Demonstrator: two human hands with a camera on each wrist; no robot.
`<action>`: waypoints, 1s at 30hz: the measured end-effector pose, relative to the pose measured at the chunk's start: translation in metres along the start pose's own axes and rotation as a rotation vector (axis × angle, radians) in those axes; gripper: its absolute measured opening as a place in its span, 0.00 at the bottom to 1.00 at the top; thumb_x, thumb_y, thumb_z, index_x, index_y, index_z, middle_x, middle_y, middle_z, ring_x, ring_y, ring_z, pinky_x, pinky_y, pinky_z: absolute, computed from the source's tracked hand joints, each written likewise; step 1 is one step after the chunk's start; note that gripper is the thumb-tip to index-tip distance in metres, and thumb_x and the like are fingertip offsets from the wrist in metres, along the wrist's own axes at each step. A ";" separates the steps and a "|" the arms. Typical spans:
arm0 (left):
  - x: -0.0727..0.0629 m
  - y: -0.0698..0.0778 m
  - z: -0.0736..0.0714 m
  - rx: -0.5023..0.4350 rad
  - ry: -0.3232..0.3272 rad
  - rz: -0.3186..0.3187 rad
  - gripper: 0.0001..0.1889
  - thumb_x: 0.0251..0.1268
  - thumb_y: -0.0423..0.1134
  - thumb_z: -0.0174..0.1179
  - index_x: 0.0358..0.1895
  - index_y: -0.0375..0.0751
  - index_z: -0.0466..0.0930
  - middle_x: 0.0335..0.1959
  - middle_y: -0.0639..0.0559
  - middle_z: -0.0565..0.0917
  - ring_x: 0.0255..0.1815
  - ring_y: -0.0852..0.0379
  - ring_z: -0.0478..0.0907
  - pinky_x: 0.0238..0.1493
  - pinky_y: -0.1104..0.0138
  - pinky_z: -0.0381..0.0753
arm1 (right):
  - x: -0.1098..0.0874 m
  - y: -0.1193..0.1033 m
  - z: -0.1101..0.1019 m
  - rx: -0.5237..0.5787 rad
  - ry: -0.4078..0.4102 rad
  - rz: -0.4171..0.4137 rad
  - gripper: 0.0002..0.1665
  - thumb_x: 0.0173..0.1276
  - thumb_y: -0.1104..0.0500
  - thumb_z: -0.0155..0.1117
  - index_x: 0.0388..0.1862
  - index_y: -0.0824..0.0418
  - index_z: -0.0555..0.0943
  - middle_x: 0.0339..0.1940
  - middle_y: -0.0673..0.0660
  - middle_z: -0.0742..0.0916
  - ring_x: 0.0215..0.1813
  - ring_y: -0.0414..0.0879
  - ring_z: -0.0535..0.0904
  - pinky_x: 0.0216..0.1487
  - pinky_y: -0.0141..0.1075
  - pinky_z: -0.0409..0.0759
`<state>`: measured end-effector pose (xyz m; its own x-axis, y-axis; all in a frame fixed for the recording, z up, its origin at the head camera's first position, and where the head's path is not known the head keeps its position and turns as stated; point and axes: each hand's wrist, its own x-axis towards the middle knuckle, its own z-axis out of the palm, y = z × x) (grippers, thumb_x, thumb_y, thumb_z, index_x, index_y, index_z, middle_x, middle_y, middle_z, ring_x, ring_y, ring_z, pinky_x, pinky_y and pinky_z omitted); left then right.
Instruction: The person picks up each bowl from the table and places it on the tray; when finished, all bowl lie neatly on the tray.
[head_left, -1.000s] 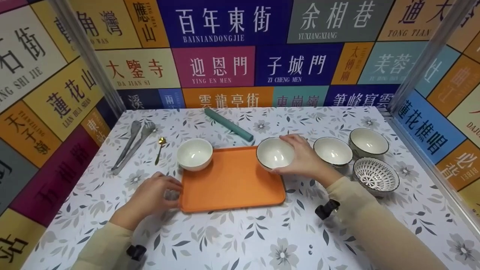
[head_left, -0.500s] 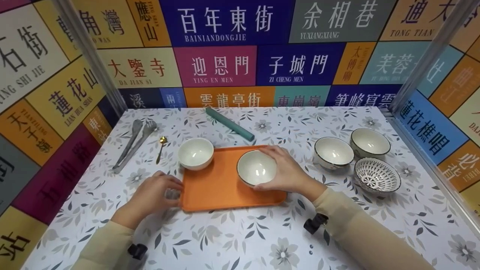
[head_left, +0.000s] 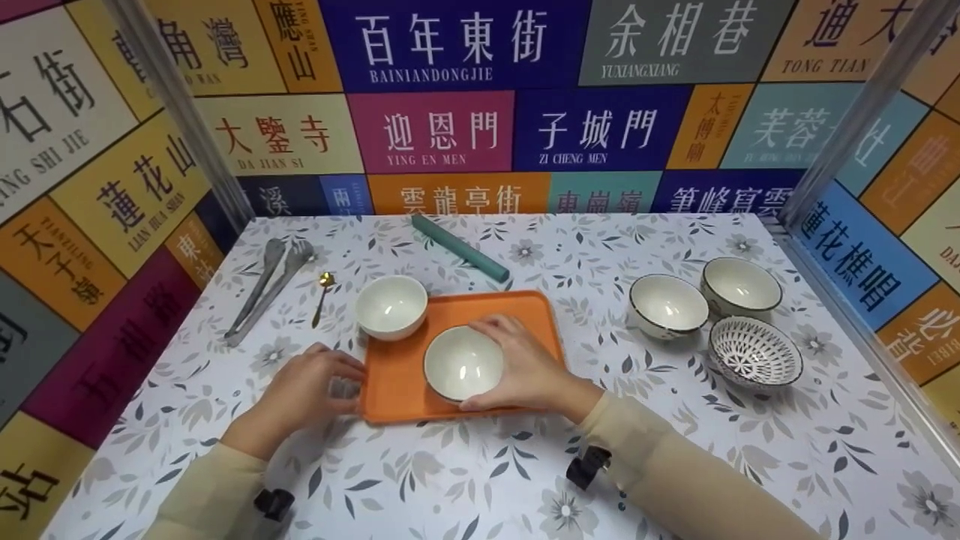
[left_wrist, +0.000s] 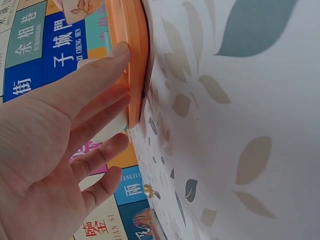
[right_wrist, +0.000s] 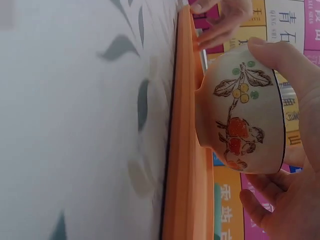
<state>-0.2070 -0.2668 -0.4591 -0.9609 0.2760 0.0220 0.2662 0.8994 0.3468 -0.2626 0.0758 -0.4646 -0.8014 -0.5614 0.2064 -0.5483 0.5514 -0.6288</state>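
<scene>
My right hand (head_left: 529, 371) grips a white bowl (head_left: 463, 364) with a dark rim, thumb and fingers on opposite sides of its wall. The bowl is over the front middle of an orange tray (head_left: 480, 309). In the right wrist view, painted fruit and leaves show on the bowl's side (right_wrist: 237, 110), and its foot is close over the tray. My left hand (head_left: 311, 386) is at the tray's left edge; in the left wrist view its thumb touches the rim, with the other fingers extended loosely. A plain white bowl (head_left: 391, 307) sits at the tray's back left corner.
To the right stand a dark-rimmed bowl (head_left: 667, 306), another behind it (head_left: 741, 289), and a patterned bowl (head_left: 754, 352). Metal tongs (head_left: 268, 292) and a small gold spoon (head_left: 321, 300) lie at the left. Behind the tray lies a green stick (head_left: 460, 247). Printed panels wall the table.
My right hand has carried the dark-rimmed bowl leftward and toward me, from the tray's back right to its front middle. The left hand has stayed at the tray's left edge.
</scene>
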 end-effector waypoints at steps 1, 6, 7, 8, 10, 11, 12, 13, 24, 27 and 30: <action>0.000 0.000 0.000 -0.001 0.002 0.000 0.20 0.49 0.45 0.81 0.48 0.50 0.92 0.52 0.58 0.89 0.52 0.54 0.77 0.54 0.54 0.77 | 0.001 -0.002 0.003 -0.005 -0.006 -0.003 0.70 0.32 0.33 0.89 0.76 0.55 0.71 0.71 0.52 0.75 0.71 0.51 0.71 0.71 0.51 0.74; 0.000 0.000 0.001 0.009 0.024 0.015 0.20 0.48 0.46 0.81 0.48 0.51 0.92 0.51 0.59 0.89 0.51 0.55 0.77 0.52 0.55 0.78 | 0.008 -0.015 0.015 0.001 -0.031 -0.023 0.70 0.32 0.35 0.89 0.76 0.55 0.71 0.71 0.52 0.75 0.72 0.50 0.70 0.71 0.51 0.73; -0.001 -0.001 0.001 0.009 0.030 0.017 0.20 0.48 0.46 0.81 0.48 0.51 0.92 0.51 0.59 0.89 0.50 0.55 0.77 0.52 0.56 0.77 | 0.010 -0.018 0.018 0.003 -0.035 -0.029 0.70 0.32 0.35 0.89 0.76 0.55 0.71 0.71 0.52 0.75 0.71 0.50 0.70 0.71 0.51 0.73; -0.001 -0.001 0.001 0.009 0.035 0.018 0.20 0.48 0.46 0.81 0.48 0.51 0.92 0.51 0.59 0.89 0.50 0.55 0.77 0.52 0.56 0.77 | 0.012 -0.021 0.020 0.007 -0.039 -0.036 0.69 0.32 0.36 0.90 0.76 0.55 0.71 0.71 0.52 0.75 0.71 0.50 0.70 0.71 0.51 0.73; -0.002 -0.003 0.001 0.008 0.044 0.024 0.20 0.48 0.45 0.81 0.48 0.51 0.92 0.51 0.59 0.90 0.50 0.55 0.77 0.52 0.56 0.78 | 0.015 -0.026 0.025 0.010 -0.045 -0.048 0.70 0.32 0.35 0.89 0.76 0.55 0.71 0.70 0.51 0.75 0.70 0.49 0.71 0.71 0.50 0.74; -0.002 -0.003 0.001 0.006 0.048 0.027 0.19 0.48 0.45 0.81 0.47 0.51 0.92 0.50 0.59 0.90 0.50 0.56 0.77 0.51 0.56 0.78 | 0.017 -0.028 0.028 0.010 -0.047 -0.050 0.70 0.32 0.35 0.89 0.76 0.55 0.71 0.70 0.51 0.75 0.70 0.48 0.71 0.71 0.49 0.74; -0.002 -0.003 0.002 0.004 0.050 0.028 0.19 0.48 0.45 0.82 0.47 0.51 0.92 0.50 0.59 0.90 0.50 0.56 0.77 0.51 0.56 0.78 | 0.019 -0.030 0.030 0.008 -0.050 -0.057 0.70 0.33 0.34 0.89 0.76 0.55 0.71 0.70 0.51 0.75 0.70 0.48 0.71 0.71 0.49 0.74; -0.002 -0.003 0.002 0.003 0.051 0.031 0.19 0.48 0.45 0.82 0.47 0.51 0.92 0.50 0.59 0.90 0.50 0.56 0.77 0.51 0.56 0.78 | 0.021 -0.031 0.033 0.004 -0.052 -0.062 0.70 0.33 0.34 0.89 0.77 0.55 0.71 0.70 0.51 0.75 0.70 0.48 0.71 0.70 0.49 0.75; -0.002 -0.005 0.003 0.022 0.065 0.054 0.17 0.49 0.45 0.81 0.45 0.53 0.93 0.50 0.59 0.90 0.51 0.54 0.78 0.52 0.52 0.81 | 0.033 -0.043 0.053 -0.022 -0.070 -0.092 0.70 0.35 0.35 0.88 0.78 0.54 0.69 0.71 0.51 0.75 0.71 0.48 0.70 0.72 0.46 0.73; -0.003 -0.006 0.003 0.020 0.077 0.066 0.18 0.47 0.45 0.82 0.44 0.50 0.93 0.50 0.57 0.90 0.52 0.52 0.79 0.53 0.51 0.81 | 0.034 -0.045 0.056 -0.017 -0.073 -0.087 0.70 0.35 0.35 0.88 0.78 0.54 0.69 0.71 0.51 0.74 0.71 0.47 0.70 0.72 0.46 0.74; -0.003 -0.006 0.003 0.016 0.084 0.070 0.19 0.45 0.45 0.83 0.43 0.49 0.93 0.50 0.56 0.90 0.52 0.51 0.79 0.53 0.50 0.81 | 0.034 -0.046 0.059 -0.012 -0.075 -0.083 0.70 0.36 0.35 0.88 0.78 0.54 0.69 0.72 0.52 0.74 0.72 0.47 0.70 0.72 0.46 0.73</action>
<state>-0.2053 -0.2719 -0.4641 -0.9429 0.3090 0.1246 0.3330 0.8844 0.3270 -0.2503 -0.0046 -0.4726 -0.7333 -0.6498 0.2001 -0.6149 0.5083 -0.6030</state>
